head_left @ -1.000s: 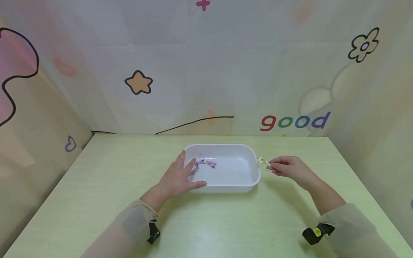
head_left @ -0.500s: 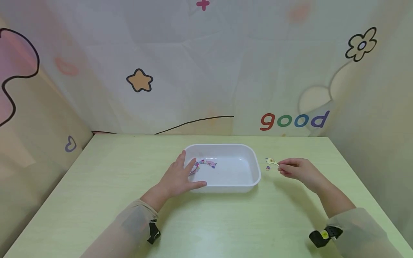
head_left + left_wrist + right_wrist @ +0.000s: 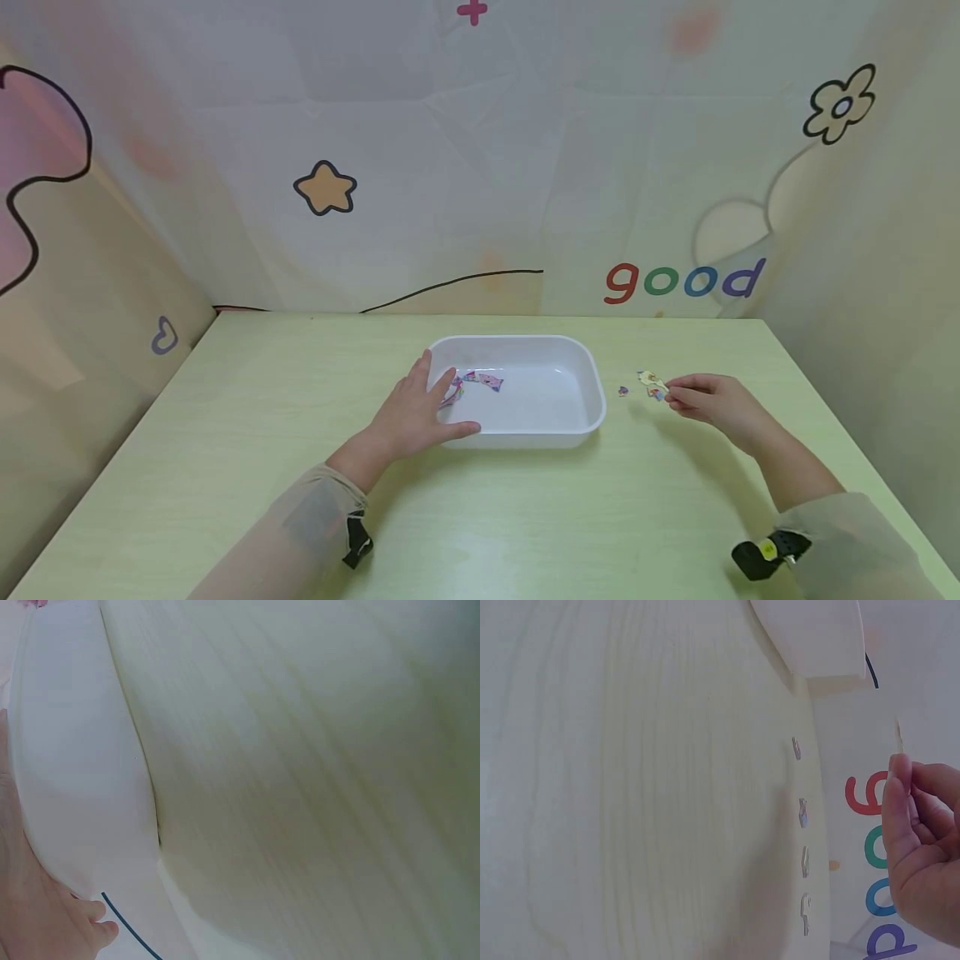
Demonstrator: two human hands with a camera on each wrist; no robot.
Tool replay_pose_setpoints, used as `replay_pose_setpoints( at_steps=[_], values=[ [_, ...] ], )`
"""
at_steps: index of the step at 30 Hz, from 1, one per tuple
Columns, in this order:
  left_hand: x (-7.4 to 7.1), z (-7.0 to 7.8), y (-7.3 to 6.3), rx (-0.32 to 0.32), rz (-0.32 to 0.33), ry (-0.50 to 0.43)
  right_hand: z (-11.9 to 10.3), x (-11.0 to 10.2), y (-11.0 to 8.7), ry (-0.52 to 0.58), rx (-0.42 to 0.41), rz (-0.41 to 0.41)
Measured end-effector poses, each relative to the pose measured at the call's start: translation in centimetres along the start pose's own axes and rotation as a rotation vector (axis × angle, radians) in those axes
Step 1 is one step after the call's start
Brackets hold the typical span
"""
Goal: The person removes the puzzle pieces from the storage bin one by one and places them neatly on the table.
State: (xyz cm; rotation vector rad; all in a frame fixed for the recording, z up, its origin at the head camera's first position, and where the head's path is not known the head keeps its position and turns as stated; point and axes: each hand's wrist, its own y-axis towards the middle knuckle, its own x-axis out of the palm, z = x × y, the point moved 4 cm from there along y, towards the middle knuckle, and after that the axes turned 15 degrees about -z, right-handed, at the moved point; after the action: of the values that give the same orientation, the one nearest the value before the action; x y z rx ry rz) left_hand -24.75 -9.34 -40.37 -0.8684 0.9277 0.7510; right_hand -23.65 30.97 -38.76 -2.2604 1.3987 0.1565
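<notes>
My left hand rests over the left end of a white plastic tray, fingers spread and thumb along its front rim. Inside the tray, pink and purple printed flat pieces lie near that hand, which partly covers them. To the right of the tray, my right hand pinches a small pale yellow printed cut-out between thumb and fingers, above the table. In the right wrist view it appears edge-on as a thin strip. Below it lie a small purple piece and a blue-and-orange piece.
In the right wrist view, two more small flat pieces, a nearer one and a farther one, continue the row on the pale wooden table. A printed cloth backdrop stands behind and on both sides.
My right hand has moved right, away from the tray, carrying the pale yellow cut-out, which uncovers the purple piece on the table. My left hand and the tray stay put.
</notes>
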Motion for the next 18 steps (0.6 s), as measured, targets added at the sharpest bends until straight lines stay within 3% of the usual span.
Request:
replay_pose_setpoints(
  at_steps=[18],
  values=[
    [0.1,-0.1,0.2,-0.009,-0.005,-0.014,2.7,-2.5,-1.2,-0.023,0.030,0.059]
  ],
)
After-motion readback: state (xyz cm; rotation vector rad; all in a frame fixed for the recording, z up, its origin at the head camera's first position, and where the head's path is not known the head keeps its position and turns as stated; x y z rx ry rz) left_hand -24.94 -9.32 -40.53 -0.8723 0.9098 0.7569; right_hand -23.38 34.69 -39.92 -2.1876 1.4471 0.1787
